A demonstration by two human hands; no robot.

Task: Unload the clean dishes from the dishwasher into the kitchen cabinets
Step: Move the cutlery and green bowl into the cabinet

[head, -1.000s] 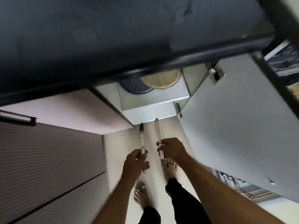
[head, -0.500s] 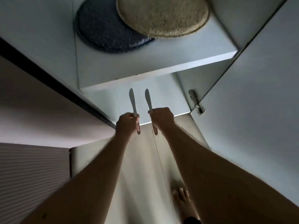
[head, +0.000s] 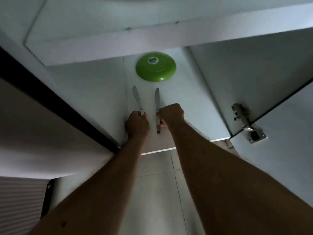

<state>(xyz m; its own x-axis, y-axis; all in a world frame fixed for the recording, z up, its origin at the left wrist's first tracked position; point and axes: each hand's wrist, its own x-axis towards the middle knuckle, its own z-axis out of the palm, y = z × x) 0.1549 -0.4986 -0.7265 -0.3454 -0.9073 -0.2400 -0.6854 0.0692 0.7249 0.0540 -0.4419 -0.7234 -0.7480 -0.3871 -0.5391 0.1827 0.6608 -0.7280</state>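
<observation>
Knives up: I see left hand (head: pixel 137 124) fisted round left knife (head: pixel 137 99), right hand (head: pixel 171 114) pinching right knife (head: pixel 157 106), blades at twelve toward green plate (head: pixel 155 67); no legible writing.

Dim white cabinet shelf (head: pixel 105 82), open door with metal hinge (head: pixel 245 123), pale tiled floor (head: pixel 157 184)
</observation>
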